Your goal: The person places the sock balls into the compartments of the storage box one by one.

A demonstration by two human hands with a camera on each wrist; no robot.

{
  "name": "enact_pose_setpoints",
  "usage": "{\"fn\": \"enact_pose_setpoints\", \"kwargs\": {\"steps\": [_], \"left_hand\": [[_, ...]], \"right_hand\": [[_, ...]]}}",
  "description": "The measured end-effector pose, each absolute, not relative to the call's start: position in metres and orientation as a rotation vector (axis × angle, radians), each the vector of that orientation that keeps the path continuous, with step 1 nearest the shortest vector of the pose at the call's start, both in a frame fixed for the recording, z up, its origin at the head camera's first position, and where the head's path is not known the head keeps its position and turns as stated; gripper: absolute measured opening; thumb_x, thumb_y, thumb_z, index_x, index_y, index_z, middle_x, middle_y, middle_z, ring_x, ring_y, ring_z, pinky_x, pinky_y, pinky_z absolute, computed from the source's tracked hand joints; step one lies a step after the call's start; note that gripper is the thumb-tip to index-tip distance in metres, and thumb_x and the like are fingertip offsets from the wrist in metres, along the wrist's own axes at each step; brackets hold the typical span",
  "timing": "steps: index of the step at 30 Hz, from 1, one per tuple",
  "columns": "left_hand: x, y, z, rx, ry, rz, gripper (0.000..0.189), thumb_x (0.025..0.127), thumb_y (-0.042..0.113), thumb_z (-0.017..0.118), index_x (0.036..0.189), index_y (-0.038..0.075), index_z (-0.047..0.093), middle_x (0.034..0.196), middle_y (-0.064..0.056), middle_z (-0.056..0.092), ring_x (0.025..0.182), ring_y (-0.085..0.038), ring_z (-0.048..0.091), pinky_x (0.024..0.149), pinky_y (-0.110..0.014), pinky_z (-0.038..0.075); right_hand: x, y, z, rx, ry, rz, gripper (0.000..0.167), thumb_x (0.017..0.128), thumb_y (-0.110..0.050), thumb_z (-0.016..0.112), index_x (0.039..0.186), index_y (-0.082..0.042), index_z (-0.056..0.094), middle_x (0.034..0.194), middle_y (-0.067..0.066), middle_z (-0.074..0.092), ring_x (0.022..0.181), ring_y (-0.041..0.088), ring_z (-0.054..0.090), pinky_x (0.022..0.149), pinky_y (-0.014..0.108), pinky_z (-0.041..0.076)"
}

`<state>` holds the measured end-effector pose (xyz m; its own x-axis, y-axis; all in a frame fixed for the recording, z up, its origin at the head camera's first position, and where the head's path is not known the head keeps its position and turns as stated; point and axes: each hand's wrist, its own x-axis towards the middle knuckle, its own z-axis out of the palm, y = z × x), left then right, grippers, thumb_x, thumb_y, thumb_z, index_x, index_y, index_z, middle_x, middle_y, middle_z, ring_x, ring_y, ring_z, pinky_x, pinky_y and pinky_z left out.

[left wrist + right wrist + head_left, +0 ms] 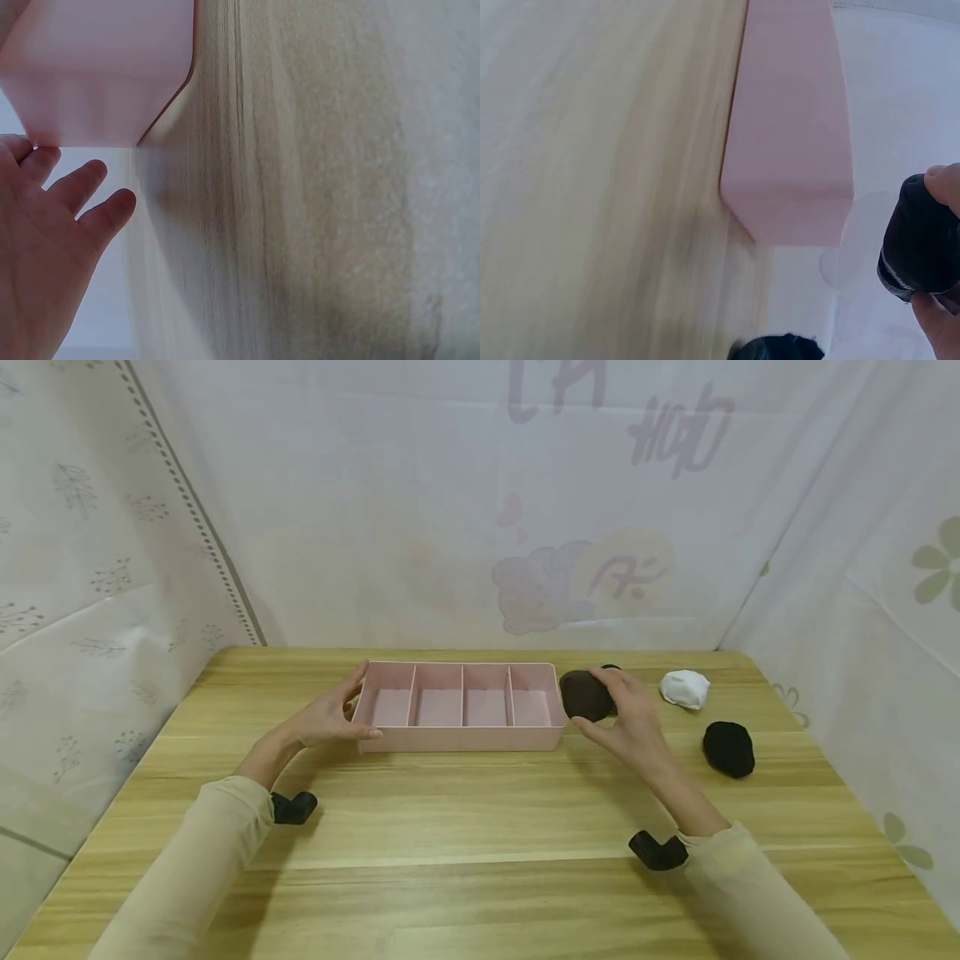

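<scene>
A pink four-compartment organizer box [461,740] sits on the wooden table, its compartments holding nothing. My left hand [326,714] grips its left end, thumb along the front wall and a finger at the back corner. In the left wrist view, the other fingers [109,214] spread beside the end wall. My right hand [630,718] pinches a dark brown balled-up sock [586,696] between thumb and fingers, just off the box's right end. The right wrist view shows this sock [919,244] raised, with a ribbed band at its lower edge.
A white balled-up cloth [685,689] and a black one [728,749] lie on the table to the right. Another dark bundle [780,348] is partly hidden behind my right hand in the head view. Patterned white curtains [405,527] enclose the table [450,877].
</scene>
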<state>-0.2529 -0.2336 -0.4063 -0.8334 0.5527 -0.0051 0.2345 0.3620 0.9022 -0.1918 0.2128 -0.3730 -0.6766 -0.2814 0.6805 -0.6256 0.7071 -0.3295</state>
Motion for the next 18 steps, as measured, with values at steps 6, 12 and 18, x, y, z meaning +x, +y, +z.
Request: {"fn": "enact_pose_setpoints", "kwargs": {"steps": [6,12,18], "left_hand": [[-0.253,-0.233,-0.406,0.696,2.339,1.443,0.116,0.077,0.013,0.077,0.151,0.014,-0.012,0.157,-0.019,-0.005,0.141,-0.042,0.005,0.108,-0.061,0.015],[-0.251,-0.233,-0.405,0.694,2.333,1.452,0.114,0.077,0.012,0.076,0.151,0.013,-0.011,0.156,-0.021,-0.004,0.140,-0.045,0.006,0.107,-0.061,0.017],[-0.250,-0.233,-0.403,0.698,2.331,1.451,0.113,0.077,0.011,0.075,0.151,0.012,-0.011,0.156,-0.019,-0.008,0.138,-0.049,0.007,0.104,-0.060,0.021]], "right_hand": [[-0.200,0.197,-0.370,0.688,-2.354,0.777,0.070,0.065,-0.011,0.086,0.125,0.002,0.053,0.114,0.023,0.055,0.103,0.035,0.052,0.074,0.046,0.047],[-0.208,0.184,-0.369,0.694,-2.470,0.774,0.070,0.070,-0.017,0.084,0.130,0.000,0.051,0.121,0.022,0.052,0.110,0.035,0.050,0.085,0.050,0.047],[-0.214,0.175,-0.368,0.701,-2.600,0.705,0.068,0.072,-0.019,0.083,0.130,-0.006,0.052,0.120,0.021,0.053,0.105,0.035,0.054,0.082,0.048,0.049]]}}
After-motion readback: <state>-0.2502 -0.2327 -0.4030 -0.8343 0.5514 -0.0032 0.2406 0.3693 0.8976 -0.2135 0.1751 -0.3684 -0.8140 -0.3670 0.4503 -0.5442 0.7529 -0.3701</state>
